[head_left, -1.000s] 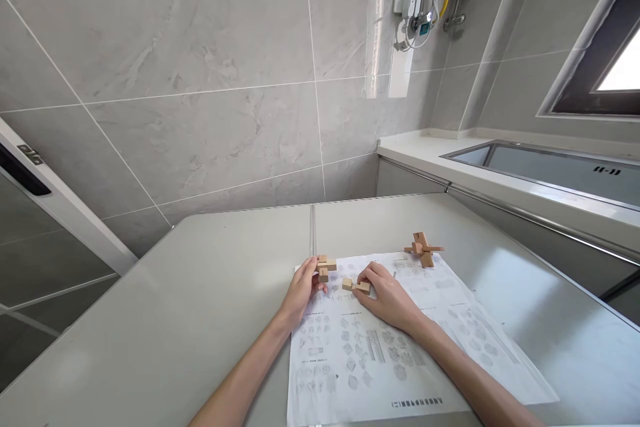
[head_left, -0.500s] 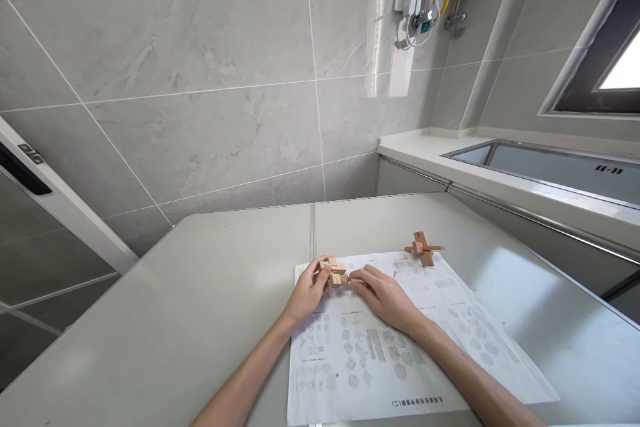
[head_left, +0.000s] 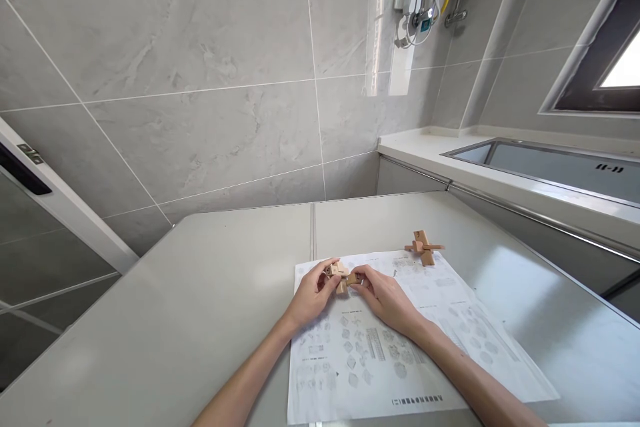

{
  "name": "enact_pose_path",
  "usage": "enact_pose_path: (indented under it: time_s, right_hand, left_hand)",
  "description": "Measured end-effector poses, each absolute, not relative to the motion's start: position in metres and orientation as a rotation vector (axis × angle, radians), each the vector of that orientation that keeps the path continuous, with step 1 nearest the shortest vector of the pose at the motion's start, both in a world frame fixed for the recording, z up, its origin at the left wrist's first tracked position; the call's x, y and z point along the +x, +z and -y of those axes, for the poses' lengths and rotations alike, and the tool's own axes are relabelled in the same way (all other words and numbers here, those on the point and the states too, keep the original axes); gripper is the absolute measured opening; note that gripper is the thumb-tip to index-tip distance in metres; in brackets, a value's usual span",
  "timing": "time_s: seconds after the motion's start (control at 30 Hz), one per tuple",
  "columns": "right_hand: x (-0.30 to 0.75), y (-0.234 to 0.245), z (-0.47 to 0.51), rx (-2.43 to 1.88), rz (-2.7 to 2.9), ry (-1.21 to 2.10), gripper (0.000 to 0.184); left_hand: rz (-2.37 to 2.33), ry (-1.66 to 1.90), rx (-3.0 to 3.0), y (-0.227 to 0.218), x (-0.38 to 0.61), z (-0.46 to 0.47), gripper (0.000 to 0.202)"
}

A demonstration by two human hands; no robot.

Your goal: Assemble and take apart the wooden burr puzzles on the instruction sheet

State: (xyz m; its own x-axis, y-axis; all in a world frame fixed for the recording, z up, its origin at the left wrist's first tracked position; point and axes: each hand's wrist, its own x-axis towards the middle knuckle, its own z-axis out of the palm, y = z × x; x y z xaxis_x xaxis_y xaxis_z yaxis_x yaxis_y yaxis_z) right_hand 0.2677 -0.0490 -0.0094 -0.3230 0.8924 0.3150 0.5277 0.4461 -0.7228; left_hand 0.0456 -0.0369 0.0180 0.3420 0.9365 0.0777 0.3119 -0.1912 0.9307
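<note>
Between my two hands is a small wooden interlocking puzzle (head_left: pixel 341 287) made of notched light-wood pieces. My left hand (head_left: pixel 314 290) pinches its left side, thumb in front and fingers behind. At its right, my right hand (head_left: pixel 376 288) grips a wooden piece (head_left: pixel 354 278) of the puzzle between thumb and fingertips; whether that piece is joined to the rest I cannot tell. Both hands are over the upper part of a printed instruction sheet (head_left: pixel 365 383). A second wooden puzzle, cross-shaped (head_left: pixel 424 248), rests at the sheet's far right edge.
The sheet lies on a pale grey folding table (head_left: pixel 215 320) with a seam down its middle. Beyond its right side runs a white counter (head_left: pixel 415 143) with a sink (head_left: pixel 550 163). A tiled wall (head_left: pixel 225 133) stands behind, and a white-framed door (head_left: pixel 65 193) is at the left.
The puzzle between my hands has been turned, showing different faces. My left hand has shifted slightly to the right with its fingers re-placed. The cross-shaped puzzle has not moved.
</note>
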Motion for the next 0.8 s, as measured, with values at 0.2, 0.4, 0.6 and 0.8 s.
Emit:
enact_pose_path:
  time_s: [0.2, 0.4, 0.6, 0.8]
  right_hand:
    - [0.2685, -0.0135, 0.0475, -1.172, 1.968, 0.711, 0.012]
    - [0.2679, -0.0139, 0.0469, -1.163, 1.944, 0.748, 0.014]
    - [0.269, -0.0106, 0.0489, -1.105, 1.924, 0.796, 0.017]
    - [0.2689, -0.007, 0.0501, -1.029, 1.923, 0.859, 0.019]
  left_hand:
    - [-1.132, 0.78, 1.756, 0.0185, 0.0449, 0.0373, 0.084]
    - [-1.121, 0.789, 1.837, 0.0184, 0.0474, 0.0376, 0.067]
    - [-1.164, 0.822, 1.976, 0.0217, 0.0473, 0.04, 0.061]
    - [-1.126, 0.798, 2.018, 0.0226, 0.0475, 0.041, 0.055]
